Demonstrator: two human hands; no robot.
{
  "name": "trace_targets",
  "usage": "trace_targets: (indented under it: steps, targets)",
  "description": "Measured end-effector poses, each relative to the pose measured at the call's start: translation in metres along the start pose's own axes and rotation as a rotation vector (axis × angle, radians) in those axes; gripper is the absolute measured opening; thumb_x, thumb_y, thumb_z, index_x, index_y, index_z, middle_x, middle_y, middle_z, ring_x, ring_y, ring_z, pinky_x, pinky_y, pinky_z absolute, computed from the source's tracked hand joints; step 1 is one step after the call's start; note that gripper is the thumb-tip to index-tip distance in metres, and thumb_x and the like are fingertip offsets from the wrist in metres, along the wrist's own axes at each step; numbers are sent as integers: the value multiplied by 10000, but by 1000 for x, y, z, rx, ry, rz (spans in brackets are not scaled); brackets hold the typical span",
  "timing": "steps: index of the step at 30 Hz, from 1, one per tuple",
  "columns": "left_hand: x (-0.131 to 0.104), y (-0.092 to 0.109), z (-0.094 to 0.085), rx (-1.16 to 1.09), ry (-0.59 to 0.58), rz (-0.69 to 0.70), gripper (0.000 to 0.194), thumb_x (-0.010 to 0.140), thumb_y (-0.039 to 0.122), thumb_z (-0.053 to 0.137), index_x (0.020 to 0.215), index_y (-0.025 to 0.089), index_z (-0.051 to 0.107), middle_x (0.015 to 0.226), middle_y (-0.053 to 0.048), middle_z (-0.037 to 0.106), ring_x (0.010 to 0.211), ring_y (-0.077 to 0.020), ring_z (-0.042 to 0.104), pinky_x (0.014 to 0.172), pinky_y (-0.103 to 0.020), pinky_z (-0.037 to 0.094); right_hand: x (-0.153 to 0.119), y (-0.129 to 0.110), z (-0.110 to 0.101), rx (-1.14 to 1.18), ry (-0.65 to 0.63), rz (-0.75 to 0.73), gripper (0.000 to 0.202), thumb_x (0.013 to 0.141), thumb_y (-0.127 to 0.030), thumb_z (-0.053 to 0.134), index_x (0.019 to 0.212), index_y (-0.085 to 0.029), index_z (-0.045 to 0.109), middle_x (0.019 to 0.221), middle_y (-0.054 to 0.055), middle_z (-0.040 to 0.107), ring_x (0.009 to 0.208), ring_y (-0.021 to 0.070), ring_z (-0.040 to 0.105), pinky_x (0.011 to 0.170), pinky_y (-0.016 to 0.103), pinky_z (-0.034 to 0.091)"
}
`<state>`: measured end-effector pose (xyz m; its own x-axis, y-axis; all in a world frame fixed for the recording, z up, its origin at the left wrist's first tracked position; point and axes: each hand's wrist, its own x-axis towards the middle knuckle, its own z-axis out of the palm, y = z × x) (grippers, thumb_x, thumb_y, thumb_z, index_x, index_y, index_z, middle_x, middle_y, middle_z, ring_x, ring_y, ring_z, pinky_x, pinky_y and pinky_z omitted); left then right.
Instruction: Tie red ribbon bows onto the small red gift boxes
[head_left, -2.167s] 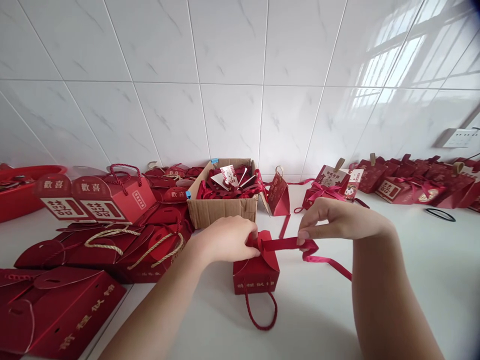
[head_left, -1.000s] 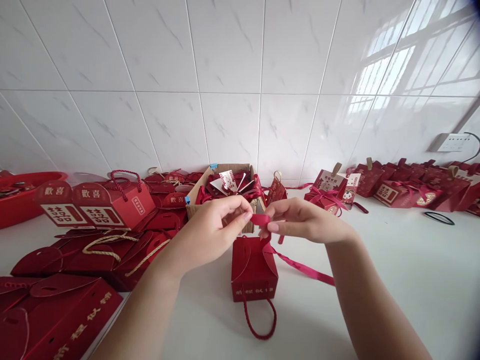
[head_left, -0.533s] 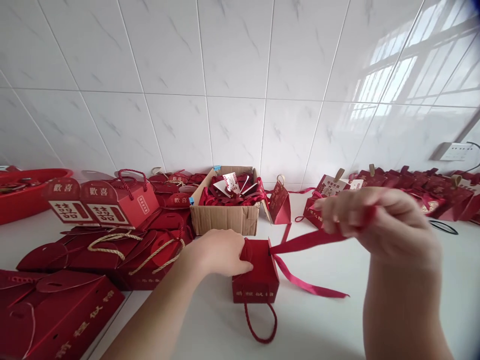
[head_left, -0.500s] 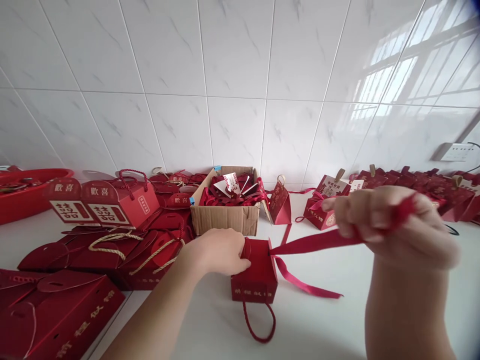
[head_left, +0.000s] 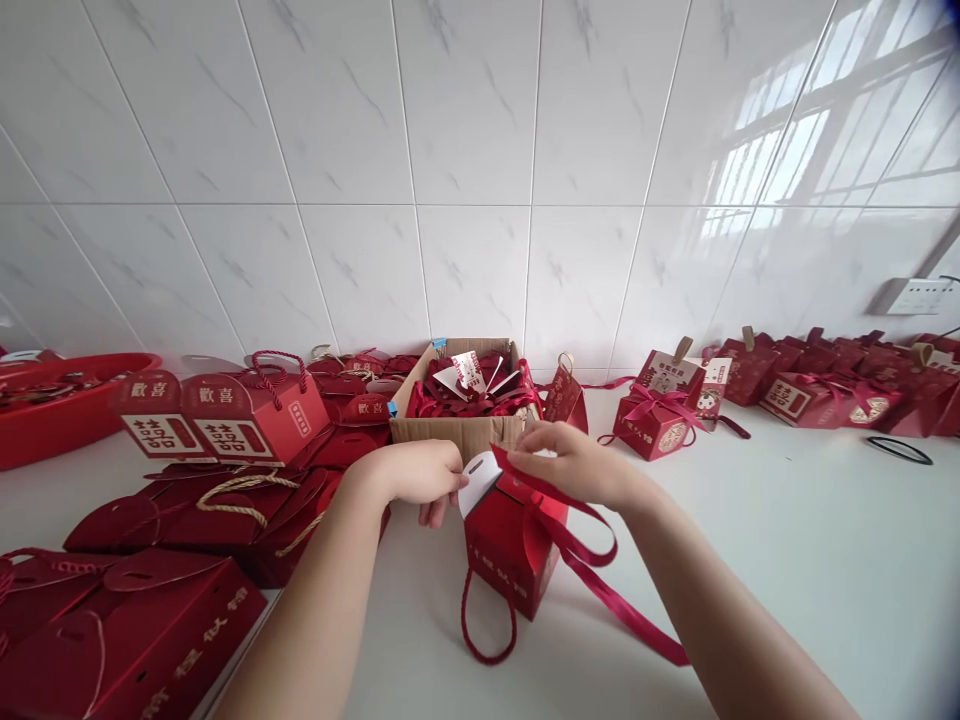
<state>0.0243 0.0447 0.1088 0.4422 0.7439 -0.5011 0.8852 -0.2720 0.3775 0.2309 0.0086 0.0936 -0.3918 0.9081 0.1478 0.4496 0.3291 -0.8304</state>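
A small red gift box [head_left: 501, 555] stands on the white table in front of me, with a cord handle [head_left: 489, 660] hanging from its near side. At its left, my left hand [head_left: 420, 480] pinches a white-lined top flap [head_left: 480, 480] that has a slot in it. My right hand [head_left: 574, 462] is over the box's far right, fingers closed on a red ribbon [head_left: 544, 487]. That ribbon loops down beside the box, and a loose tail [head_left: 626, 610] runs toward my right forearm. Part of the box's top is hidden by the hands.
Behind the box, a cardboard carton [head_left: 450, 432] holds ribbons and cards. Red boxes with rope handles [head_left: 225, 515] crowd the left, near a red basin [head_left: 60, 425]. A ribbon-tied box [head_left: 656, 420] and several others stand at the right, with a black ring [head_left: 900, 450].
My right hand has come back left from pulling the ribbon out to the right and is now over the box. My left hand has moved to the flap, and the box has turned slightly.
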Motion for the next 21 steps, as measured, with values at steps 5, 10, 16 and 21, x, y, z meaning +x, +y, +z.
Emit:
trace_targets:
  steps: [5,10,16,21]
  targets:
    - [-3,3,2,6,11,17,341,869,363,372,696,162,586,663,-102,724,626,-197,648,683,-314,461,14,14,18,-183,-21,85,375,804,-447,558,532,-192,522,690,42,547,872,231,538,745,331,408]
    - [-5,5,2,43,17,32,360,872,347,356,701,157,609,701,-110,738,688,-204,660,706,-309,466,18,20,23,-151,-100,103,400,798,-376,549,467,-177,444,686,35,569,815,210,552,755,320,405]
    - [-7,6,3,58,8,30,375,875,330,338,654,172,598,681,-84,735,720,-193,658,721,-287,462,21,24,26,-111,-118,106,396,781,-352,536,445,-168,437,678,29,561,700,165,534,657,279,400]
    - [-9,6,5,29,1,53,351,839,335,391,554,192,537,512,-43,657,644,-185,613,744,-292,444,22,23,27,-103,-128,94,373,803,-367,495,490,-165,502,687,18,546,634,133,500,598,261,386]
